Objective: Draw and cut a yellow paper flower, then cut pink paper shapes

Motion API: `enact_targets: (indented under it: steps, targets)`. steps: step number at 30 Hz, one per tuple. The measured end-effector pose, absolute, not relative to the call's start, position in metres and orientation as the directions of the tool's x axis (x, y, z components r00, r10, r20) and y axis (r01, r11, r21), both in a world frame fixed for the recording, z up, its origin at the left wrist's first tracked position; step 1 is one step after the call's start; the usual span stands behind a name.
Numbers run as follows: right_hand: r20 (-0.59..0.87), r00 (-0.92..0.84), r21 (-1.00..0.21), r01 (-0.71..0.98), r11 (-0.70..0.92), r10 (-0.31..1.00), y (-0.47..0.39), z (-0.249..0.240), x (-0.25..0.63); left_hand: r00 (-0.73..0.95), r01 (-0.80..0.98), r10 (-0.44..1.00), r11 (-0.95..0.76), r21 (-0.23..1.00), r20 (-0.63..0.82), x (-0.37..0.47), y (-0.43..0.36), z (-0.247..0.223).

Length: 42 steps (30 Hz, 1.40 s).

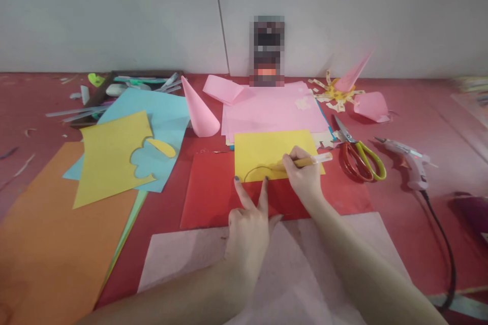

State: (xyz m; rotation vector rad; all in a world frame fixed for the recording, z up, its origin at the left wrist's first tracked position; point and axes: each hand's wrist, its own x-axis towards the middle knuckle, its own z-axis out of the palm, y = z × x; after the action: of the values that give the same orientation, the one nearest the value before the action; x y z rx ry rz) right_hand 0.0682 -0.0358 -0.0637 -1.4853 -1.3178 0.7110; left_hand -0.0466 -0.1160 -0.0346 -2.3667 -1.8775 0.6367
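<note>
A yellow sheet lies on a red sheet in the middle of the table. My right hand is closed round a pen, whose tip end is over the yellow sheet. A dark curved line runs across the paper to the left of the pen. Two spread fingertips of my left hand press at the yellow sheet's lower edge, with nothing held. A pink cone stands to the upper left. Scissors with red and yellow handles lie to the right.
A glue gun with a black cable lies at the right. Pink sheets are stacked behind. At the left are a cut yellow sheet, blue paper, orange paper and a tray. Another pink cone stands back right.
</note>
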Motion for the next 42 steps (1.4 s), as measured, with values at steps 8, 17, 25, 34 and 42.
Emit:
enact_targets:
  steps: [8, 17, 25, 34, 42]
  targets:
    - [0.121, 0.217, -0.945, 0.325, 0.046, 0.969, -0.0369, -0.0629, 0.0694, 0.194, 0.914, 0.945, -0.272, -0.301, -0.264, -0.047, -0.1157, -0.0354]
    - [0.132, 0.283, -0.941, 0.338, 0.03, 0.95, -0.0381, -0.0634, 0.0693, 0.2, 0.905, 0.94, -0.285, -0.314, -0.278, -0.0466, -0.1169, -0.0353]
    - [0.138, 0.227, -0.933, 0.355, 0.05, 0.964, -0.037, -0.0635, 0.0686, 0.182, 0.924, 0.947, -0.257, -0.284, -0.266, -0.0467, -0.1162, -0.0351]
    - [0.116, 0.289, -0.945, 0.326, 0.016, 0.95, -0.0396, -0.0624, 0.071, 0.175, 0.931, 0.947, -0.248, -0.268, -0.269, -0.0469, -0.1166, -0.0356]
    - [0.168, 0.286, -0.923, 0.382, 0.048, 0.943, -0.0383, -0.0606, 0.0681, 0.203, 0.902, 0.944, -0.283, -0.326, -0.259, -0.0464, -0.1164, -0.0353]
